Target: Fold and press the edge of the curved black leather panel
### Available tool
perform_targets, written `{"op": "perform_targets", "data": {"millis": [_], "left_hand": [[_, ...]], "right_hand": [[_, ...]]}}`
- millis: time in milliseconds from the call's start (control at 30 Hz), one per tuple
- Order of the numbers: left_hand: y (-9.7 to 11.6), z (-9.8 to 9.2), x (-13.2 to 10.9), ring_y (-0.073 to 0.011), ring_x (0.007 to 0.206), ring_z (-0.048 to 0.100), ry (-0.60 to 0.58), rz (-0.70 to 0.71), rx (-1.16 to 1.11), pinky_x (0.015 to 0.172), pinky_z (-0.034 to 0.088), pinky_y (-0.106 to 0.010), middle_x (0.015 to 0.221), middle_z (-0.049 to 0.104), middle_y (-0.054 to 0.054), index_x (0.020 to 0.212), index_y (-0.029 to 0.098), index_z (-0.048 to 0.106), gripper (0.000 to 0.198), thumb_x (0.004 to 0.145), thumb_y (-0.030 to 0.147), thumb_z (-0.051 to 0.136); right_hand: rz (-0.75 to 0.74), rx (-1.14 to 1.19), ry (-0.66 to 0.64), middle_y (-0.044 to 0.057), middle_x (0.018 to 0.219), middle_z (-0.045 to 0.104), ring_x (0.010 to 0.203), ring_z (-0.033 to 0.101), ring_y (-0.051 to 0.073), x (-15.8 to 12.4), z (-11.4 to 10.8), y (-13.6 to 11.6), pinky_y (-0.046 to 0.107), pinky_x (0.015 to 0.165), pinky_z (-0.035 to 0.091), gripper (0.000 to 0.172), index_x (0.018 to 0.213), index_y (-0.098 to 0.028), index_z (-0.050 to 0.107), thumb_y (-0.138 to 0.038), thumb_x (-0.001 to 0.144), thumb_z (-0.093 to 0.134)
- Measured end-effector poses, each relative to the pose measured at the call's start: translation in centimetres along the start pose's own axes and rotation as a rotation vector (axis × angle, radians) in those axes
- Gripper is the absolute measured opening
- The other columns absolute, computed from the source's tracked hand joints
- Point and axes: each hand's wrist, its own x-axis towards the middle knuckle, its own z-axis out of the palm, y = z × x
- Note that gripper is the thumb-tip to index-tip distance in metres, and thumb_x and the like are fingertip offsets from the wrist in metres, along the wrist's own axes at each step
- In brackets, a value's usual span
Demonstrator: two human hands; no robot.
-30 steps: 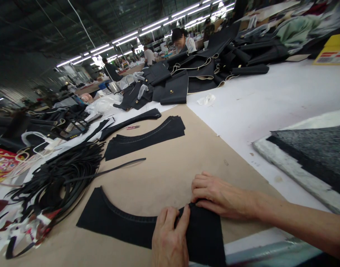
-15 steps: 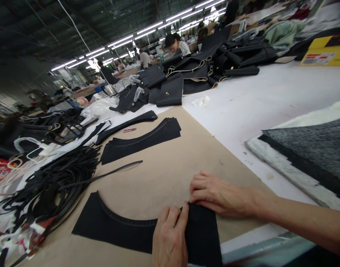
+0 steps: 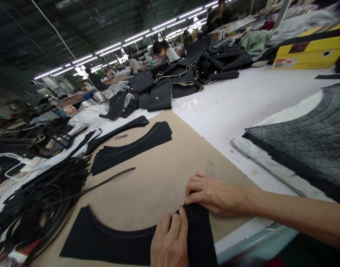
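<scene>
Both hands [image 3: 186,211] unmoved, curved black piece [image 3: 108,241] lying left-right.

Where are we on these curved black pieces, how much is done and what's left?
Seemingly done: a stack of curved black pieces lies set aside on the brown board. In hand: left hand and right hand press the inner edge of the curved piece nearest you. Possibly left: its long left end is untouched, and a heap of black strips waits beside it.

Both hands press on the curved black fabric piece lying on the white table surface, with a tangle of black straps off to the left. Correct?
Not quite. In the head view the curved black fabric piece under the left hand and right hand lies on a brown paper sheet, not on white. The black straps are left.
</scene>
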Motion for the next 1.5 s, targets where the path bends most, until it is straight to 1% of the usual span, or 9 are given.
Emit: {"op": "perform_targets", "data": {"millis": [200, 500, 667, 767, 967, 1100, 1200, 1333, 1500], "left_hand": [[0.1, 0.1, 0.2, -0.02, 0.081, 0.053, -0.028, -0.026, -0.03, 0.074, 0.049, -0.032, 0.088, 0.06, -0.005, 0.126, 0.009, 0.056, 0.048, 0.082, 0.001, 0.039], [0.3, 0.0, 0.5, -0.0189, 0.079, 0.051, -0.032, -0.01, 0.014, 0.073, 0.048, -0.032, 0.085, 0.056, -0.004, 0.123, 0.012, 0.059, 0.046, 0.081, 0.002, 0.041], [0.3, -0.1, 0.6, -0.0189, 0.079, 0.051, -0.037, 0.012, 0.064, 0.071, 0.05, -0.032, 0.085, 0.055, -0.005, 0.122, 0.012, 0.059, 0.045, 0.082, 0.003, 0.042], [0.4, -0.2, 0.6, -0.0185, 0.079, 0.051, -0.026, 0.024, 0.099, 0.07, 0.05, -0.031, 0.087, 0.055, -0.006, 0.123, 0.014, 0.059, 0.043, 0.084, 0.005, 0.043], [0.5, 0.0, 0.6, -0.0188, 0.084, 0.053, -0.001, 0.007, 0.112, 0.075, 0.049, -0.031, 0.092, 0.055, -0.006, 0.121, 0.016, 0.06, 0.038, 0.086, 0.01, 0.048], [0.5, 0.1, 0.4, -0.0188, 0.085, 0.053, 0.013, -0.004, 0.109, 0.076, 0.049, -0.031, 0.093, 0.055, -0.007, 0.119, 0.017, 0.061, 0.035, 0.086, 0.012, 0.048], [0.5, 0.3, 0.3, -0.0195, 0.087, 0.054, 0.024, -0.004, 0.119, 0.078, 0.049, -0.032, 0.094, 0.056, -0.007, 0.117, 0.017, 0.061, 0.034, 0.087, 0.011, 0.048], [0.5, 0.4, 0.2, -0.0198, 0.087, 0.055, 0.026, -0.01, 0.124, 0.078, 0.049, -0.032, 0.094, 0.056, -0.007, 0.118, 0.017, 0.061, 0.035, 0.086, 0.012, 0.048], [0.5, 0.5, 0.2, -0.0194, 0.086, 0.055, 0.015, -0.001, 0.125, 0.076, 0.05, -0.032, 0.092, 0.056, -0.007, 0.12, 0.016, 0.06, 0.036, 0.086, 0.011, 0.047]], "right_hand": [[0.011, -0.017, 0.013, 0.007, 0.1, 0.06, 0.093, 0.051, 0.019, -0.6, 0.3, 0.1, 0.037, 0.089, 0.033, 0.032, 0.116, -0.021, 0.061, -0.008, 0.091, 0.045], [0.027, 0.011, 0.041, 0.007, 0.103, 0.06, 0.095, 0.05, 0.019, -1.0, 0.1, 0.2, 0.038, 0.09, 0.033, 0.038, 0.117, -0.021, 0.062, -0.004, 0.089, 0.043], [0.091, 0.029, 0.068, 0.005, 0.102, 0.059, 0.096, 0.049, 0.019, -1.1, -0.1, 0.0, 0.038, 0.09, 0.033, 0.041, 0.115, -0.023, 0.063, -0.003, 0.089, 0.039], [0.13, 0.03, 0.083, 0.006, 0.102, 0.059, 0.096, 0.049, 0.018, -1.2, -0.2, -0.1, 0.037, 0.09, 0.033, 0.04, 0.111, -0.02, 0.063, -0.001, 0.087, 0.037], [0.215, -0.04, 0.105, 0.007, 0.108, 0.057, 0.1, 0.048, 0.022, -1.2, 0.3, -2.2, 0.042, 0.092, 0.033, 0.047, 0.121, -0.021, 0.057, -0.001, 0.083, 0.04], [0.278, -0.067, 0.078, 0.006, 0.116, 0.056, 0.11, 0.045, 0.023, -0.9, 1.4, -4.0, 0.049, 0.104, 0.023, 0.042, 0.12, -0.022, 0.055, -0.004, 0.083, 0.045], [0.285, -0.128, 0.134, 0.006, 0.122, 0.055, 0.118, 0.042, 0.023, -0.9, 2.3, -4.4, 0.051, 0.111, 0.011, 0.042, 0.123, -0.022, 0.054, -0.005, 0.086, 0.043], [0.277, -0.236, 0.238, 0.006, 0.12, 0.058, 0.117, 0.045, 0.023, -1.2, 3.1, -4.5, 0.05, 0.113, 0.009, 0.04, 0.122, -0.021, 0.056, -0.006, 0.086, 0.044], [0.272, -0.346, 0.271, 0.005, 0.119, 0.06, 0.12, 0.044, 0.023, -1.5, 3.5, -4.7, 0.051, 0.115, 0.006, 0.04, 0.123, -0.019, 0.056, -0.007, 0.087, 0.045]]}}
